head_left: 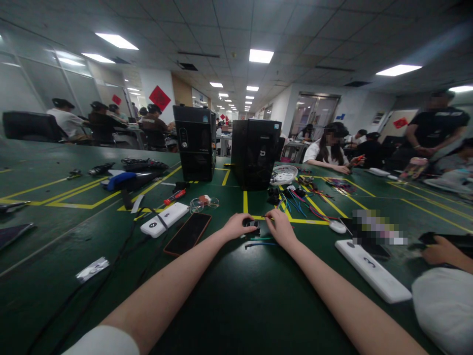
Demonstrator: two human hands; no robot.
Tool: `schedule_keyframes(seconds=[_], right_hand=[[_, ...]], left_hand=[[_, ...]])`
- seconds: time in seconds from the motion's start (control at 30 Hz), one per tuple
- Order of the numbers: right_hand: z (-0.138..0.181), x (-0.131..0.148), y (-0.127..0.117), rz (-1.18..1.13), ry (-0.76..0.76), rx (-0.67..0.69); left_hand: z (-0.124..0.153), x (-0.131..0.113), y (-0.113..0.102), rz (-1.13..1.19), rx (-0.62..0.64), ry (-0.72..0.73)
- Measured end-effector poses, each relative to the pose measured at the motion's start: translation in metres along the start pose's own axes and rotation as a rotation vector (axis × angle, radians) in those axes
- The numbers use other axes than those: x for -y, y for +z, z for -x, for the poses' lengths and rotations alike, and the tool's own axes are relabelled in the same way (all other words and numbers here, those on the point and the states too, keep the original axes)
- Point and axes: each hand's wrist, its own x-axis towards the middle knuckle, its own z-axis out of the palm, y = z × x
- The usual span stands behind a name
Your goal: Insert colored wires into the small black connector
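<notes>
My left hand (235, 227) is closed around a small black part (253, 228), low over the green table (236, 301). Just across from it, my right hand (280, 229) is closed in a pinch, fingertips close to the black part. A thin dark tip shows at those fingertips, too small to name. Short green and blue wires (263, 243) lie on the tabletop right below both hands. Beyond my right hand are more blue wires (295, 203) and some black pieces (274, 195).
Two black computer cases (195, 158) stand ahead, a white basket (284, 174) beside the right one. To the left lie a phone (188, 233), a white power bank (164, 220), glasses (204, 202) and a red screwdriver (175, 196). Another power bank (373, 271) and a co-worker's hand (447, 254) are at right.
</notes>
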Motion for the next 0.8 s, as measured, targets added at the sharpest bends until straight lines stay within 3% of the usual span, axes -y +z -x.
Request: schedule_keyframes(seconds=[0.37, 0.57, 0.8], right_hand=[[0.006, 0.049, -0.008, -0.030, -0.318, 0.403], [0.004, 0.048, -0.019, -0.037, -0.231, 0.441], [0.004, 0.047, -0.027, 0.157, -0.112, 0.656]], left_hand=[[-0.001, -0.001, -0.004, 0.104, -0.018, -0.028], [-0.001, -0.002, -0.003, 0.090, -0.021, -0.039], [-0.001, 0.000, 0.000, 0.083, -0.046, -0.030]])
